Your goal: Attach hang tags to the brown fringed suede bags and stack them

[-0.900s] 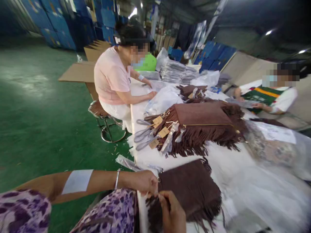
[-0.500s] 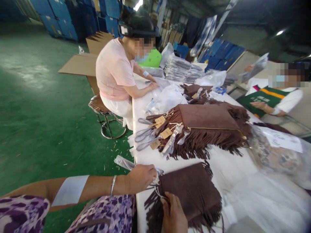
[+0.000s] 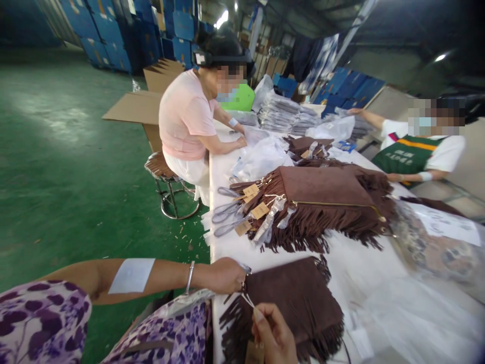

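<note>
A dark brown fringed suede bag (image 3: 295, 293) lies flat on the white table in front of me. My left hand (image 3: 226, 275) is closed at the bag's left corner, by a small metal ring. A plastic-wrapped strap (image 3: 187, 302) trails from under that hand, over my lap. Between thumb and forefinger, my right hand (image 3: 275, 331) pinches a thin white string (image 3: 248, 300) that runs up to the ring. Below the right hand hangs a tan hang tag (image 3: 254, 352), partly cut off by the frame. What exactly the left fingers grip is hidden.
Beyond lies a stack of similar fringed bags (image 3: 322, 187) with tags and wrapped straps. White plastic sheeting (image 3: 417, 313) covers the near right, below a clear bag (image 3: 435, 247) of goods. Co-workers sit at the far left (image 3: 189, 111) and right (image 3: 420, 146).
My right hand has gone from lying on the bag's edge to pinching the string, and the tag now shows. The wrapped strap has swung toward my lap. The right co-worker's arm reached out.
</note>
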Demonstrator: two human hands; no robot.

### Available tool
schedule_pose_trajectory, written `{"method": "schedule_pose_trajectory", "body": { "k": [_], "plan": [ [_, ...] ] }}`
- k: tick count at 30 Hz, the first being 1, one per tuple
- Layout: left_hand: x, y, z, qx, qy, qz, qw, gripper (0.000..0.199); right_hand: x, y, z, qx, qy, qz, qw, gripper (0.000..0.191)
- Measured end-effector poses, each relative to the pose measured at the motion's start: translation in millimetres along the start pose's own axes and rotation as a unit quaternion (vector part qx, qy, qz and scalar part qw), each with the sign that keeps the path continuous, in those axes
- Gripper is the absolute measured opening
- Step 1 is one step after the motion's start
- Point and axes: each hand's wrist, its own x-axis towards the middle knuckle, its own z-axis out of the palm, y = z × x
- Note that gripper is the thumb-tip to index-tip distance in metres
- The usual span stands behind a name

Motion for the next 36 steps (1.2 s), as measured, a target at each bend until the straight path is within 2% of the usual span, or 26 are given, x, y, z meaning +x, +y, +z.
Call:
{"method": "schedule_pose_trajectory", "body": {
  "k": [3, 6, 10, 14, 17, 20, 23, 27, 33, 36],
  "plan": [
    [0.2, -2.7, -5.1, -0.093, -0.051, -0.054, 0.993, 0.006, 14.9, -11.1, -2.6, -0.043, -0.035, -0.007, 0.998, 0.028],
    [-1.7, -6.1, -5.6, -0.170, -0.073, -0.075, 0.980, 0.010, 26.9, -16.9, -1.2, -0.086, -0.065, -0.012, 0.994, 0.024],
    [-5.5, -10.3, -4.6, -0.306, -0.088, -0.098, 0.943, 0.017, 32.2, -18.1, 3.4, -0.035, -0.100, 0.000, 0.994, 0.030],
    [-7.7, -13.3, -3.8, -0.401, -0.127, -0.136, 0.897, 0.019, 34.0, -17.1, 6.2, -0.034, -0.041, 0.012, 0.999, 0.030],
    [-6.9, -13.2, -3.8, -0.432, -0.144, -0.148, 0.878, 0.018, 34.5, -14.2, 7.1, -0.059, -0.005, 0.007, 0.998, 0.028],
    [-5.1, -10.1, -5.0, -0.419, -0.152, -0.162, 0.881, 0.013, 31.7, -11.2, 8.1, -0.065, -0.005, -0.008, 0.998, 0.027],
    [-4.7, -7.1, -5.3, -0.376, -0.117, -0.179, 0.901, 0.007, 27.4, -10.2, 8.5, -0.055, -0.027, -0.016, 0.998, 0.030],
    [-6.0, -8.8, 0.3, -0.360, -0.061, -0.180, 0.913, 0.023, 27.5, -8.7, 7.6, -0.059, -0.032, -0.017, 0.998, 0.032],
    [-9.4, -12.7, 9.6, -0.412, -0.031, -0.200, 0.888, 0.022, 37.0, -1.4, 8.7, -0.086, -0.033, -0.041, 0.995, 0.030],
    [-12.0, -12.4, 10.3, -0.427, -0.029, -0.164, 0.889, 0.021, 38.7, -0.5, 9.4, -0.092, -0.018, -0.040, 0.995, 0.032]
  ]
}}
